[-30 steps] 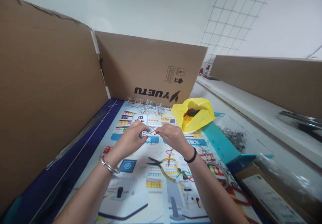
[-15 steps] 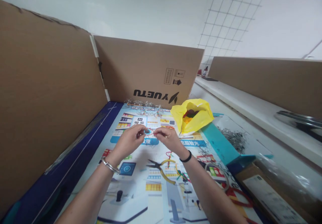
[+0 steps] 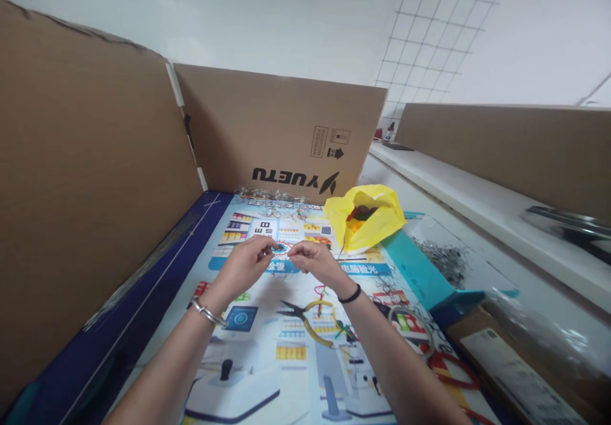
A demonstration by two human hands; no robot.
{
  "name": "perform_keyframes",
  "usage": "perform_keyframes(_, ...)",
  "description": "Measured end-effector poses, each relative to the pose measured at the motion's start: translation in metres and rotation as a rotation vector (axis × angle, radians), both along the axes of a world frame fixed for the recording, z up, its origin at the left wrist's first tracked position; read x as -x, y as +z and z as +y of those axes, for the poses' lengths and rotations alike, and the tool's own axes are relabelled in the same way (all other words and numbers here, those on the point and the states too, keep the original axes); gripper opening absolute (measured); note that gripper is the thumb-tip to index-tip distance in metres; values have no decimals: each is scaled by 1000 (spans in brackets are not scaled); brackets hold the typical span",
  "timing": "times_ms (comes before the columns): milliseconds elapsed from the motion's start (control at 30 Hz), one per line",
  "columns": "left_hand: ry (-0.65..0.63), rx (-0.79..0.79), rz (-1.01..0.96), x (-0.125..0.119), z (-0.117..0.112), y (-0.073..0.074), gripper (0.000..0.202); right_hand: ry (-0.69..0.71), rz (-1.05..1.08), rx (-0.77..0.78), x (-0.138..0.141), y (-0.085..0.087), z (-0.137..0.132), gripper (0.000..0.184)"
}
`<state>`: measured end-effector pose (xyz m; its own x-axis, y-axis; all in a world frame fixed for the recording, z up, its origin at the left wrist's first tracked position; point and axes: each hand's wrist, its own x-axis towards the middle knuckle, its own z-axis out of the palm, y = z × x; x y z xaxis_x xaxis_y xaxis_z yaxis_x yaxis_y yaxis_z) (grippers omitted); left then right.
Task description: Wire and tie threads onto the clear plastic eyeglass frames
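Observation:
Over the middle of the printed mat, my left hand [image 3: 244, 264] and my right hand [image 3: 319, 263] face each other, fingertips pinched and a short gap apart. Between them runs a thin red cord [image 3: 285, 242], with a small dark piece at the left fingertips. Both hands are closed on this cord; its finer details are too small to make out. Below the hands, pliers [image 3: 312, 333] with yellow handles lie on the mat, their dark jaws pointing left. Red and green cords [image 3: 344, 331] lie beside the pliers, near my right wrist.
A yellow bag [image 3: 337, 212] stands open at the back right, with coloured items inside. Beside it, a teal box [image 3: 415, 272] holds many thin metal bits. Red-handled scissors [image 3: 458, 374] lie at the lower right. Cardboard panels [image 3: 281, 119] wall the back and left.
My right hand has shifted slightly left, with the cord still between both hands. The left hand stays nearly in place. The whole view has moved a little.

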<state>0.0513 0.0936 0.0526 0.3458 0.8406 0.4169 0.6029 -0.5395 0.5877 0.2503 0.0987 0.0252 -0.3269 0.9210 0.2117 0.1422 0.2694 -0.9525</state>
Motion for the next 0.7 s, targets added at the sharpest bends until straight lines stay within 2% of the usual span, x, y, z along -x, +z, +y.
perform_keyframes(333,-29,-8,108,-2,-2,2,22,41,-182,-10,-6,11,-3,22)
perform_keyframes(467,-21,-4,132,-3,-3,3,22,10,-223,-57,-7,15,-3,22)
perform_keyframes(600,-28,-11,144,-3,-4,2,23,43,-399,-136,-6,16,-5,20)
perform_keyframes(700,-29,-17,150,-4,-5,1,23,7,-606,-243,-3,18,-10,21)
